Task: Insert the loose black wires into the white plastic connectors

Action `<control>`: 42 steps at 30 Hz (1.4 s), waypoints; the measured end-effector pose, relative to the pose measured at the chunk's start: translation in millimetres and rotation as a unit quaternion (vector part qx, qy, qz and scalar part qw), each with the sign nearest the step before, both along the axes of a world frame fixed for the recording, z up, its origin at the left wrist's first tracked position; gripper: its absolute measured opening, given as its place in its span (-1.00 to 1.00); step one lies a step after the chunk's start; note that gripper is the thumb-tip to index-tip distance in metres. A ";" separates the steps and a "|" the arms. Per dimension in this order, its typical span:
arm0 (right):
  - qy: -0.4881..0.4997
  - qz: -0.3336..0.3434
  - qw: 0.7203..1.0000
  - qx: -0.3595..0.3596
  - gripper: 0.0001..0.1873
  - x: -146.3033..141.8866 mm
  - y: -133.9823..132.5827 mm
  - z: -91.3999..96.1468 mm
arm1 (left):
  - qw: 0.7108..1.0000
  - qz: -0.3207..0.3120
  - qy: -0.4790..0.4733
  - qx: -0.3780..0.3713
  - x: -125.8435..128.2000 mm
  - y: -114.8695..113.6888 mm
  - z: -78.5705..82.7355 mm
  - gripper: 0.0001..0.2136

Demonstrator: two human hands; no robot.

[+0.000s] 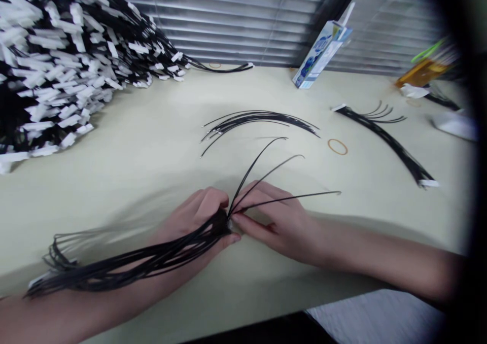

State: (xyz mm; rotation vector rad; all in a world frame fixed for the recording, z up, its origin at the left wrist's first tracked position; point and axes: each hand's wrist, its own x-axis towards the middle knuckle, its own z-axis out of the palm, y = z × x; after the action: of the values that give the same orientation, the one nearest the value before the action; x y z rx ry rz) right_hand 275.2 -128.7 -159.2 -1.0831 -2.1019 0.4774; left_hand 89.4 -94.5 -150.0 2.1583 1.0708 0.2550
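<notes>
A bundle of thin black wires (pixel 152 260) lies across my left forearm. My left hand (pixel 203 214) is closed around its near end, where a connector seems to sit, mostly covered by the fingers. With thumb and fingertips pinched, my right hand (pixel 276 214) touches the wires at that same end. Three or so loose black wires fan out from there, up and to the right over the right hand. Which wire the right fingertips grip is too small to make out clearly. Beyond the hands, a loose group of cut black wires (pixel 262 115) with shiny tips rests on the table.
A large heap of black wires with white connectors (pixel 68 65) fills the back left. A drink carton with a straw (pixel 319 55) stands by the blinds. To the right are a rubber band (pixel 338 146), a wire harness (pixel 391 141) and an orange holder (pixel 422 72).
</notes>
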 end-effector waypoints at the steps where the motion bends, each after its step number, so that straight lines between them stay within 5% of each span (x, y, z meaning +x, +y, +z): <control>1: -0.006 0.004 1.000 0.002 -0.95 -0.2 -0.1 0.4 | 1.000 -0.001 -0.001 0.002 -0.1 -0.2 0.2 -0.78; 8: -0.053 0.012 0.999 -0.004 -0.87 -1.3 -2.5 2.4 | 0.999 0.010 -0.021 0.033 -2.2 -0.8 -10.3 -0.73; 18: -0.098 0.040 0.991 0.085 -0.84 -2.5 0.1 -2.6 | 0.996 0.016 -0.054 0.075 -3.9 -1.0 -23.4 -0.68; 23: -0.085 0.046 0.995 0.007 -0.84 -4.0 -2.0 -0.4 | 0.996 0.010 -0.057 0.073 -2.8 0.5 -23.1 -0.68; 27: 0.105 -0.024 0.980 -0.166 -0.93 -2.1 6.0 1.0 | 0.996 0.016 -0.050 0.071 -2.9 0.5 -19.2 -0.70; 31: 0.222 -0.173 0.943 -0.175 -0.77 34.9 39.9 4.0 | 0.998 0.016 -0.034 0.058 -3.2 -0.2 -14.9 -0.74; 37: 0.116 -0.337 0.932 -0.064 -0.73 149.7 90.0 10.6 | 0.999 0.028 -0.003 0.034 -2.5 -0.5 -14.1 -0.74; 42: -0.060 -0.317 0.946 -0.020 -0.81 170.0 93.3 3.9 | 0.999 0.034 0.017 0.013 -0.7 -1.3 -9.4 -0.76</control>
State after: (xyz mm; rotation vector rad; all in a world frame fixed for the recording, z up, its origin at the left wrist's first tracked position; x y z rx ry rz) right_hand 445.2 -35.4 -155.3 -1.7522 -1.7058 0.1379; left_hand 88.7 -95.8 -159.4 2.1597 1.1673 0.2648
